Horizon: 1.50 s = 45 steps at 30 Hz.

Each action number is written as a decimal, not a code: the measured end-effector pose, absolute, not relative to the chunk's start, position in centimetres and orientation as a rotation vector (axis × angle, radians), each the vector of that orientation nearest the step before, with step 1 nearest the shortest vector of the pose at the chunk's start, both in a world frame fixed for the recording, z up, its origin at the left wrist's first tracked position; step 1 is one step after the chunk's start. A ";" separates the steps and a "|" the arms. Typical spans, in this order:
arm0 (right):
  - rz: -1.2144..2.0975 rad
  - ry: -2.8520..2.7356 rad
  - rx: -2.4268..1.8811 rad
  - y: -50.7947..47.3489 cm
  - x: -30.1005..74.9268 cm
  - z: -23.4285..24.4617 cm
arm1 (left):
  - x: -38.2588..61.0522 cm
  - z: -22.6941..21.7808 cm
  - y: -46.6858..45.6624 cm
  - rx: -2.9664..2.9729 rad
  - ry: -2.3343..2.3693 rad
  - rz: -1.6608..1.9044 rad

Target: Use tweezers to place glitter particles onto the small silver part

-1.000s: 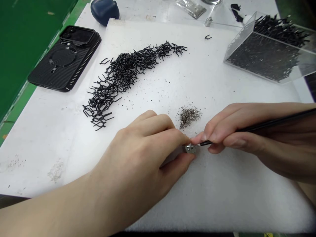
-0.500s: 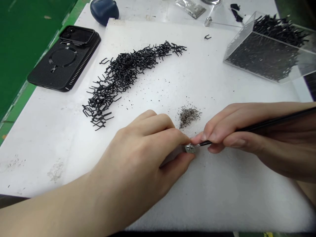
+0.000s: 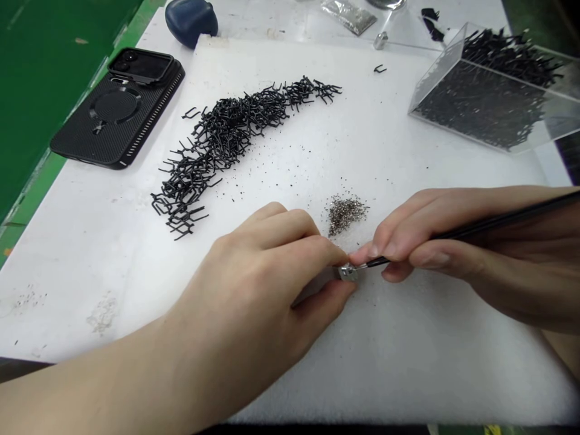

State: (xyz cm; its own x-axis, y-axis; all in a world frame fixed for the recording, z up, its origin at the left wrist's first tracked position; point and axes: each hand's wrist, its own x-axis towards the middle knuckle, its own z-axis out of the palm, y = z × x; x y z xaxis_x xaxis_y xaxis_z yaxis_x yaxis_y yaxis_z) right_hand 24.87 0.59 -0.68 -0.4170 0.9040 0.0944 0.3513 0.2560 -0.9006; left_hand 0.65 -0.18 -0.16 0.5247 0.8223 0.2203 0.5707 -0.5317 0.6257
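Between thumb and forefinger, my left hand (image 3: 272,290) pinches a small silvery metal block (image 3: 348,272) low over the white foam sheet (image 3: 408,374). My right hand (image 3: 435,248) is closed around a slim black-handled tool (image 3: 502,220), held like a pen; its fine pale tip meets the face of the block. Whether that tip is tweezers or a brush I cannot tell. Just beyond the fingers lies a small heap of tiny brownish metallic bits (image 3: 347,214). Farther back, a curved pile of black Y-shaped pieces (image 3: 240,124) stretches across the sheet.
A clear plastic box (image 3: 480,112) full of black pieces stands at the back right. One loose black piece (image 3: 379,69) lies left of it. A black phone case (image 3: 115,109) and a dark blue rounded object (image 3: 191,23) are at the left. Behind are a small plastic bag (image 3: 350,15) and another metal block (image 3: 381,40).
Hardly anything differs. Both hands keep their grip and place, the tool tip still at the metal block; the whole view has shifted very slightly.
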 end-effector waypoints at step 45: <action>1.134 -1.896 -1.084 1.0 24.8 -0.5 | 0.6 -0.1 -0.5 2.279 1.098 0.757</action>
